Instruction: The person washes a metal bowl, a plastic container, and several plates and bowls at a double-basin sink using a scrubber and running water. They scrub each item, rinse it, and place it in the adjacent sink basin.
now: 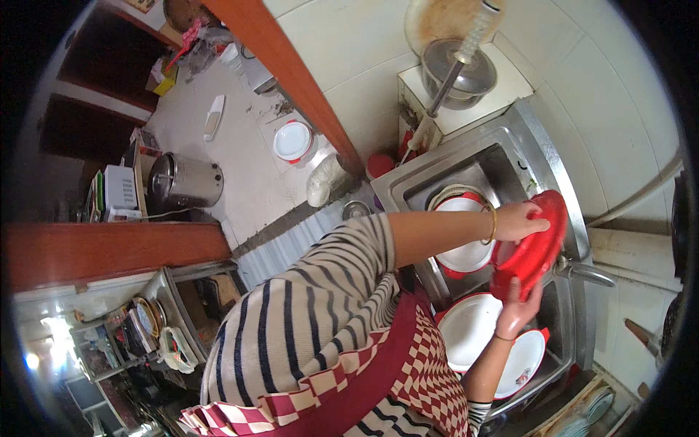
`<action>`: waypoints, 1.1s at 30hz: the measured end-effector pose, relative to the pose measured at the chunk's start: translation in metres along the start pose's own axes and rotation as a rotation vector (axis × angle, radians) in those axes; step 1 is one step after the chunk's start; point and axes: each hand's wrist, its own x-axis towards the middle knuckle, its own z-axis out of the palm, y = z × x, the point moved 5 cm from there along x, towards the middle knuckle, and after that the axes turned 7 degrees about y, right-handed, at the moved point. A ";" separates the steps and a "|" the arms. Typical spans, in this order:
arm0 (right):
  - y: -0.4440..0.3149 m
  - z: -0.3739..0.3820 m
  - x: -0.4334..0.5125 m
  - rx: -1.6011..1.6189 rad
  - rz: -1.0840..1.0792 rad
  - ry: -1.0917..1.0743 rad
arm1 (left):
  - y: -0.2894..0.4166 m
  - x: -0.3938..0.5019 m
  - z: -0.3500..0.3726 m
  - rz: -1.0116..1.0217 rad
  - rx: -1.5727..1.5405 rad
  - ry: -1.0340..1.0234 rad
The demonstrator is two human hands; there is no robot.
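Observation:
A red dish (538,246), tilted, is held above the divider of a steel double sink. My right hand (520,308) grips its lower edge. My left hand (519,221), with a yellow bangle at the wrist, lies against the dish's upper part; whether it grips or only touches is unclear. Below my left forearm, a white dish with a red rim (464,252) rests on other dishes in the far basin. In the near basin are a large white dish with a red rim (469,330) and a smaller white one with a printed mark (521,365), partly behind my right forearm.
The faucet (587,272) stands just right of the dish. Beyond the sink, a lidded pot (458,74) sits on a tiled ledge, with a long-handled tool (450,82) leaning before it. On the floor are another white dish (292,141), a plastic bag (325,180) and a steel pot (185,180).

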 end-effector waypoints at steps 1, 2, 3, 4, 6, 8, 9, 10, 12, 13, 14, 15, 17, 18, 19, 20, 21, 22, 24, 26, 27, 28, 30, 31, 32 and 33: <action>0.013 -0.011 0.006 0.182 0.193 0.085 | 0.001 0.009 0.003 -0.051 -0.117 -0.116; 0.022 -0.012 0.008 0.582 0.327 0.070 | -0.003 0.014 -0.017 0.028 0.238 0.097; 0.030 -0.015 0.012 0.726 0.372 0.057 | -0.003 0.020 -0.030 0.149 0.566 0.286; 0.041 -0.017 0.011 0.730 0.406 0.134 | -0.021 0.020 -0.053 0.017 0.672 0.406; 0.065 -0.015 0.010 0.852 0.513 0.217 | -0.062 0.016 -0.074 -0.178 0.034 0.253; 0.087 -0.017 0.006 0.871 0.576 0.348 | -0.083 -0.004 -0.081 -0.391 -0.570 -0.127; 0.102 -0.020 0.001 0.849 0.637 0.470 | -0.086 -0.010 -0.087 -0.404 -0.653 -0.151; 0.110 -0.022 0.001 0.869 0.595 0.444 | -0.083 -0.022 -0.095 -0.411 -0.740 -0.214; 0.134 -0.030 -0.002 0.782 0.614 0.517 | -0.070 -0.043 -0.098 -0.431 -0.785 -0.316; 0.144 -0.040 -0.001 0.555 0.582 0.576 | -0.062 -0.050 -0.097 -0.428 -0.758 -0.366; 0.153 -0.048 0.002 0.338 0.545 0.619 | -0.052 -0.057 -0.091 -0.410 -0.755 -0.420; 0.156 -0.055 0.010 0.127 0.460 0.637 | -0.047 -0.062 -0.086 -0.405 -0.715 -0.438; 0.150 -0.060 0.032 -0.365 0.299 0.584 | -0.035 -0.076 -0.069 -0.374 -0.650 -0.483; 0.144 -0.050 0.050 -0.361 0.231 0.453 | -0.032 -0.083 -0.061 -0.361 -0.609 -0.506; 0.136 -0.038 0.061 -0.247 0.216 0.435 | -0.030 -0.086 -0.053 -0.341 -0.539 -0.531; 0.123 -0.032 0.078 -0.168 0.217 0.364 | -0.030 -0.090 -0.045 -0.329 -0.468 -0.558; 0.109 -0.020 0.084 0.095 0.263 0.332 | -0.031 -0.092 -0.037 -0.311 -0.399 -0.584; 0.087 -0.003 0.098 0.324 0.233 0.260 | -0.032 -0.093 -0.025 -0.316 -0.443 -0.655; 0.026 0.032 0.095 -0.049 -0.148 0.092 | -0.039 -0.085 -0.014 -0.341 -0.447 -0.643; -0.019 0.062 0.065 -0.256 -0.389 0.040 | -0.046 -0.075 -0.011 -0.384 -0.540 -0.598; -0.031 0.069 0.045 -0.288 -0.427 0.005 | -0.050 -0.069 -0.014 -0.430 -0.625 -0.541; -0.035 0.072 0.029 -0.280 -0.437 -0.080 | -0.057 -0.063 -0.020 -0.511 -0.670 -0.408; -0.033 0.064 -0.001 -0.211 -0.443 -0.020 | -0.056 -0.056 -0.031 -0.369 -0.756 -0.383; -0.026 0.060 -0.014 -0.200 -0.448 -0.020 | -0.055 -0.054 -0.036 -0.314 -0.782 -0.367; -0.017 0.054 -0.026 -0.221 -0.448 0.001 | -0.057 -0.050 -0.041 -0.330 -0.801 -0.339; -0.007 0.048 -0.035 -0.261 -0.452 0.009 | -0.062 -0.048 -0.047 -0.413 -0.869 -0.227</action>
